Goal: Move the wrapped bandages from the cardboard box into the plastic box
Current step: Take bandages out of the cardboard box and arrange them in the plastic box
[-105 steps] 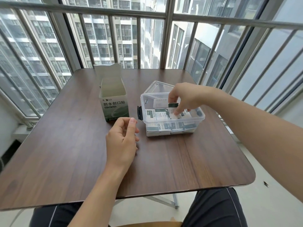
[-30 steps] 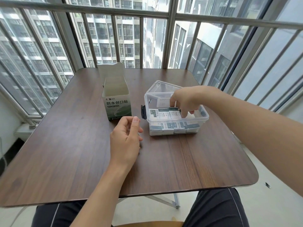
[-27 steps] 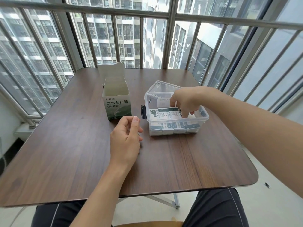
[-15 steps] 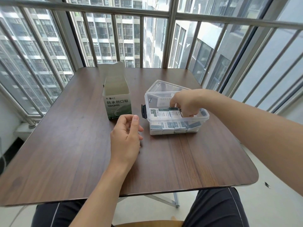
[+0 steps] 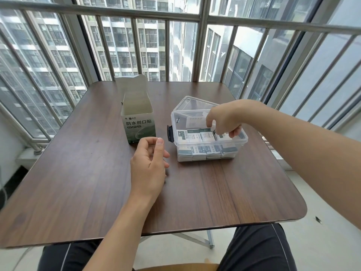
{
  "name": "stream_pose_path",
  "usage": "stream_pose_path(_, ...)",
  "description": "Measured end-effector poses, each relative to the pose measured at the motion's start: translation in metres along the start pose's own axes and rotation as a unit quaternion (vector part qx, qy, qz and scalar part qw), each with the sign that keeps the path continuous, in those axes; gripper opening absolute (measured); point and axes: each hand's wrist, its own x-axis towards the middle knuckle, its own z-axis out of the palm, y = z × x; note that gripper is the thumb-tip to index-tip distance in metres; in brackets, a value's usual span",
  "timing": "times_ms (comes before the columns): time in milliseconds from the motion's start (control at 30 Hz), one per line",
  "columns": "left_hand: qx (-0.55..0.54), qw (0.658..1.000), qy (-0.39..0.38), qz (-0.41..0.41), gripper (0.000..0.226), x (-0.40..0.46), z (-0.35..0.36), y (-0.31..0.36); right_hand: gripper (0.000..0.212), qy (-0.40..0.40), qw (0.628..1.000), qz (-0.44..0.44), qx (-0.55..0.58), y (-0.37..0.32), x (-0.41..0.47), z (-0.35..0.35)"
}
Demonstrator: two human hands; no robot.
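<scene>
The open white-and-green cardboard box stands upright at the middle of the brown table; its inside looks bare from here. Right of it sits the clear plastic box, filled with several wrapped bandages in rows. My right hand reaches down into the plastic box, its curled fingertips pinching one wrapped bandage among the top row. My left hand rests on the table in front of the cardboard box, fingers loosely curled, holding nothing.
The plastic box's clear lid leans behind it, and a black latch sticks out on its left side. Metal window bars run close behind the table's far edge. My knees are under the near edge.
My right hand has sunk lower into the plastic box and shifted slightly right, bringing the pinched bandage down to the top row. My left hand has stayed put.
</scene>
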Motion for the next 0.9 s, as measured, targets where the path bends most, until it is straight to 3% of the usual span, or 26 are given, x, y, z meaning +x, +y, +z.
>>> stream_pose_path(267, -0.004, 1.0, 0.007, -0.001, 0.014, 0.001, -0.001, 0.004, 0.04, -0.005, 1.0, 0.005, 0.004, -0.004, -0.013, -0.009)
stream_pose_path(333, 0.0, 0.999, 0.02, 0.026, 0.012, 0.006, -0.002, 0.013, 0.037, 0.03, 0.999, -0.017, 0.042, -0.007, -0.021, -0.018)
stream_pose_path(433, 0.037, 0.986, 0.098, 0.13, 0.007, 0.019, -0.011, 0.036, 0.029, 0.161, 0.971, -0.121, 0.127, -0.019, -0.028, -0.034)
stream_pose_path(500, 0.081, 0.962, 0.18, 0.188, 0.028, 0.031, -0.024, 0.048, 0.022, 0.265, 0.924, -0.209, 0.18, -0.039, -0.034, -0.039)
stream_pose_path(567, 0.137, 0.953, 0.207, 0.171, 0.074, 0.049, -0.038, 0.044, 0.021, 0.323, 0.882, -0.272, 0.208, -0.064, -0.038, -0.04)
stream_pose_path(667, 0.152, 0.984, 0.093, -0.003, 0.14, 0.083, -0.055, 0.02, 0.03, 0.341, 0.875, -0.29, 0.183, -0.098, -0.03, -0.037)
stream_pose_path(733, 0.042, 0.993, -0.008, -0.108, 0.154, 0.1, -0.062, 0.007, 0.035, 0.324, 0.895, -0.277, 0.132, -0.112, -0.019, -0.036)
stream_pose_path(800, -0.013, 0.989, -0.096, -0.113, 0.134, 0.112, -0.068, -0.006, 0.034, 0.309, 0.911, -0.252, 0.101, -0.116, -0.009, -0.03)
stream_pose_path(900, 0.029, 0.99, -0.13, -0.035, 0.088, 0.115, -0.072, -0.011, 0.029, 0.343, 0.904, -0.23, 0.11, -0.112, -0.01, -0.012)
